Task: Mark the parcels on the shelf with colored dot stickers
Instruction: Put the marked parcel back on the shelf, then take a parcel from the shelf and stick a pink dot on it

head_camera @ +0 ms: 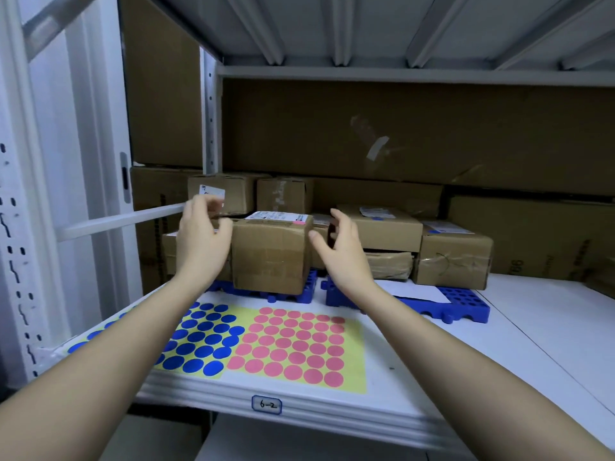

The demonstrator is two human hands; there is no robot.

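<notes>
Two hands flank the center-frame parcel: left hand against its side, grip loosely curled, holding nothing; right hand just beside, grip open. Best steadied squarely before peeling from the pink dot sheet at lower center.

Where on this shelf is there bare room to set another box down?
The widest bare patch of shelf lies at the right, beyond the blue rack and in front of the right-hand parcel. A smaller strip lies right of the pink sticker sheet. The back is packed with parcels, the front left covered by the blue sticker sheet.
</notes>
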